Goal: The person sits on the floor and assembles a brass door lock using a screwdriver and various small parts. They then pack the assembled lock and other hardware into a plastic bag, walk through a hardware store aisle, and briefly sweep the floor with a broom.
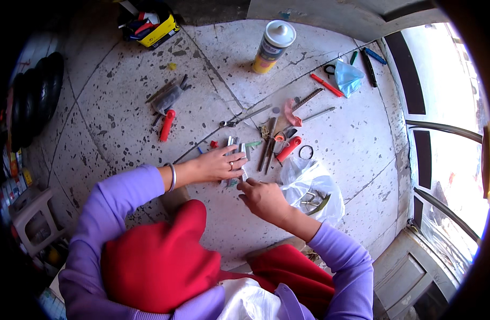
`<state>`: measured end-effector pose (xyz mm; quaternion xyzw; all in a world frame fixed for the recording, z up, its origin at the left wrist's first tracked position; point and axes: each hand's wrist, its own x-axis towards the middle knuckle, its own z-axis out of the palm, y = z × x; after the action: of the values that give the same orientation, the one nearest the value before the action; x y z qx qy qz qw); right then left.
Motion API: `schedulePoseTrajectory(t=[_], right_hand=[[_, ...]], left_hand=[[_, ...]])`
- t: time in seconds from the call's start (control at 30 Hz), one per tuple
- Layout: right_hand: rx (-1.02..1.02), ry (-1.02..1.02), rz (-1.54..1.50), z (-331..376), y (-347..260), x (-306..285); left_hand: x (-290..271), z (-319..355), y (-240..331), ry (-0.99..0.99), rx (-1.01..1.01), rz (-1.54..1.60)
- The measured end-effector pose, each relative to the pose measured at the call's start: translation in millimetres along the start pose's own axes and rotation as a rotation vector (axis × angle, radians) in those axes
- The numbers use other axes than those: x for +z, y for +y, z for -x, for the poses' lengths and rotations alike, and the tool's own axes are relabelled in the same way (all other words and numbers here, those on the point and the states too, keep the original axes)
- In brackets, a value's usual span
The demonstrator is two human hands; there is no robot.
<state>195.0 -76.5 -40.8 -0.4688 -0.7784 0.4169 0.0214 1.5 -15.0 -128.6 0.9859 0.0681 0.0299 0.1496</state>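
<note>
My left hand point(219, 164), with a bangle and a ring, lies palm down with fingers stretched across flat silver metal pieces point(232, 142) on the floor. Just to the right, my right hand point(263, 198) is closed, fingertips pinched at the near end of a narrow pale ridged strip point(244, 174). What those fingers grip is too small to make out. Beyond my hands lie thin metal rods point(267, 149), a red handle point(289, 149) and a black ring point(306, 152). A clear plastic bag point(331, 188) with metal parts inside rests beside my right wrist.
Farther off stand a white-capped cartridge point(271, 50) and a yellow-and-black box point(162, 33) of items. A second red grip point(167, 126) lies at left; a blue face mask point(348, 79) and red pen point(326, 85) at right. Black tyres point(45, 96) and a plastic stool point(34, 221) edge the left.
</note>
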Motion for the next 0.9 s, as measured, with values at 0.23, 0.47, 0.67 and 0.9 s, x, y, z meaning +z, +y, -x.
schedulePoseTrajectory(t=[0.23,0.47,0.67,0.9], right_hand=[[0.542,0.335,-0.357,-11,47,34],[0.669,0.579,-0.101,-25,52,61],[0.725,0.538,-0.131,-27,61,61],[0.779,0.48,-0.116,-31,58,49]], left_hand=[[0,-13,-6,0.053,0.158,-0.114],[13,-23,-10,0.118,0.271,-0.034],[-4,-21,-20,0.191,0.283,0.036],[-51,-18,-9,0.407,-0.313,0.722]])
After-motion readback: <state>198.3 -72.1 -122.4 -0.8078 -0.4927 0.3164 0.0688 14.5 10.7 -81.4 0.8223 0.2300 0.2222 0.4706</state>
